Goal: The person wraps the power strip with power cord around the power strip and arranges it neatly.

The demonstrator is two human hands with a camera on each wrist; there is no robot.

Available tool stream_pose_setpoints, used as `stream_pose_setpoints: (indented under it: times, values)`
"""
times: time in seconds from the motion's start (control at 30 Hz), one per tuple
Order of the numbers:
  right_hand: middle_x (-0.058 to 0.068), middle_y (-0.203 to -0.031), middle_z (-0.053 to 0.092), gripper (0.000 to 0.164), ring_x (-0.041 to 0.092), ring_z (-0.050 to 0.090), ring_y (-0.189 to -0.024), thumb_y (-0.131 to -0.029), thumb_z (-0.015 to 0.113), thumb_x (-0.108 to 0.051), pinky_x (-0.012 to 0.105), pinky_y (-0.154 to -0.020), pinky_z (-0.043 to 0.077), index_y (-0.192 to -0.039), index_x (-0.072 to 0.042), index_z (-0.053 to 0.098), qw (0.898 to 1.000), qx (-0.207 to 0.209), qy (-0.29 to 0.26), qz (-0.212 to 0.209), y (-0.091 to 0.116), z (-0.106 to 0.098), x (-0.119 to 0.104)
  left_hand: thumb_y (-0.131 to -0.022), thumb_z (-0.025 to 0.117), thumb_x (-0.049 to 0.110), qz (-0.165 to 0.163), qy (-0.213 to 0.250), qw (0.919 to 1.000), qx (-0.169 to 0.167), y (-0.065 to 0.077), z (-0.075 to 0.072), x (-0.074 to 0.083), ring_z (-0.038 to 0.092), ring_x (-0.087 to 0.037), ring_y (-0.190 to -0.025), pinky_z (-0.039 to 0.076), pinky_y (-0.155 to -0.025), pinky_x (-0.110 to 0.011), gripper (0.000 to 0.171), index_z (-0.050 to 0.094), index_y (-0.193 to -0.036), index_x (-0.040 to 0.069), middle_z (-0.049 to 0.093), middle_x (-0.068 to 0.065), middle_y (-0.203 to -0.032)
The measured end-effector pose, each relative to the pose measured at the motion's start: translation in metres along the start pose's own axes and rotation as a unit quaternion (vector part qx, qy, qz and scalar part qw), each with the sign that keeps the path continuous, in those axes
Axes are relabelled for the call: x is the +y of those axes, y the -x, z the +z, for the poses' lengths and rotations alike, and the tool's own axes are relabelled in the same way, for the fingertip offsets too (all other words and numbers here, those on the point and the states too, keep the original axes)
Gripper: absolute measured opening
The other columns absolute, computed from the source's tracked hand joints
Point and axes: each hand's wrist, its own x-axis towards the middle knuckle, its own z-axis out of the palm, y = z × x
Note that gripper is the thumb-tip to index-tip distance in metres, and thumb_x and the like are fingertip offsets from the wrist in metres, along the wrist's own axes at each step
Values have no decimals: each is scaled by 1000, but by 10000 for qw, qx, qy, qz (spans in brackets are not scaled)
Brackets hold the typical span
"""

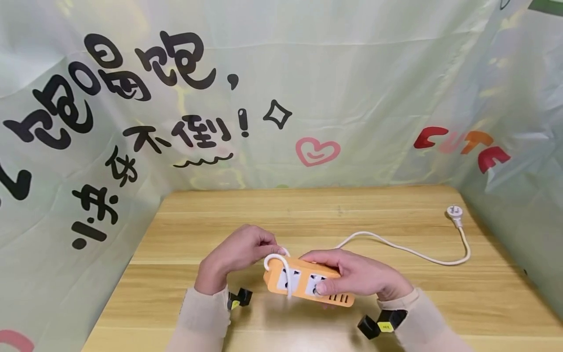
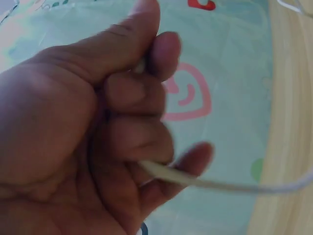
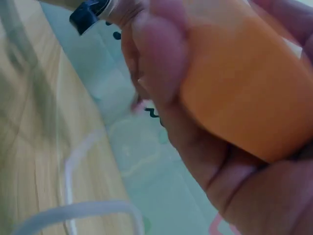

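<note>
An orange power strip (image 1: 303, 288) with white socket panels is tilted above the table, gripped in my right hand (image 1: 360, 274). The right thumb lies across its socket face. Its white cord (image 1: 288, 274) loops over the strip's left end. Behind that end, my left hand (image 1: 242, 249) holds the cord with curled fingers; in the left wrist view the cord (image 2: 225, 186) runs out from under those fingers. The orange casing (image 3: 249, 78) fills much of the right wrist view, with fingers wrapped around it.
The cord's free length (image 1: 396, 244) curves over the wooden table (image 1: 264, 210) to a white plug (image 1: 455, 212) near the right back corner. A printed pale green cloth (image 1: 374, 98) encloses the back and sides. Small black cameras (image 1: 380, 325) sit on both wrists.
</note>
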Motion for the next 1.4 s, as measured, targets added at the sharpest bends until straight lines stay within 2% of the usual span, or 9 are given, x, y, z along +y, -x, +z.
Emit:
stream_pose_setpoints:
  times: [0.17,0.27,0.47,0.63,0.73,0.9,1.03,1.2,1.4]
  values:
    - [0,-86,70,12,9,65,-58,-102,69,-17,31,-51,58,-112,-11,67,9966,293,279,713,-1,2,-1,-107,64,33,-31,-496,9983,303,3,-3,9,42,-2,-59,41,-61,-25,25,67,-83,28,46,16,-64]
    - [-5,-81,69,10,6,62,-56,-98,74,-25,27,-52,55,-102,-18,69,9871,491,1069,1085,-3,3,-1,-107,63,29,-22,-662,9969,420,5,-4,17,41,-2,-58,41,-61,-26,24,65,-83,24,41,15,-63]
    - [-8,-76,65,18,6,54,-52,-93,77,-36,26,-49,47,-93,-21,66,9525,1140,2330,1595,-9,4,-4,-105,66,26,-64,-1043,9907,877,12,-2,39,44,-4,-58,41,-57,-25,26,61,-80,22,48,13,-64]
    - [-7,-68,58,27,8,51,-52,-94,76,-43,27,-48,43,-90,-19,64,9071,2168,3039,1943,-15,9,-9,-109,59,26,-203,-1196,9845,1270,15,6,60,45,-7,-59,40,-55,-25,22,63,-89,18,50,9,-69]
    - [-5,-64,56,30,10,48,-51,-94,77,-45,28,-47,41,-92,-18,66,8776,2937,3189,2049,-19,11,-12,-111,55,25,-433,-862,9833,1543,13,10,67,43,-8,-57,38,-53,-25,20,62,-95,17,50,7,-70]
    - [0,-66,59,35,15,52,-51,-96,77,-45,31,-46,45,-105,-11,70,8581,3908,2729,1910,-24,13,-16,-110,58,26,-810,-113,9790,1869,11,13,68,47,-9,-57,41,-56,-26,21,69,-94,19,61,11,-75]
    - [4,-70,64,38,17,58,-54,-96,77,-42,33,-48,49,-111,-8,71,8567,4335,2280,1616,-22,10,-19,-109,61,27,-829,458,9767,1928,9,13,65,51,-11,-65,45,-63,-28,19,77,-102,19,62,9,-79]
    - [6,-77,70,37,20,65,-60,-96,78,-42,34,-52,55,-110,-8,73,8655,4411,1902,1419,-21,8,-23,-107,65,24,-619,874,9709,2141,5,13,60,55,-15,-79,48,-73,-31,19,81,-115,19,63,6,-87]
    - [14,-82,74,38,29,74,-66,-98,77,-33,39,-55,61,-114,1,69,8964,4250,537,1138,-21,6,-20,-101,73,21,-275,1516,9519,2648,1,15,58,56,-14,-79,48,-71,-27,12,82,-107,16,70,5,-91]
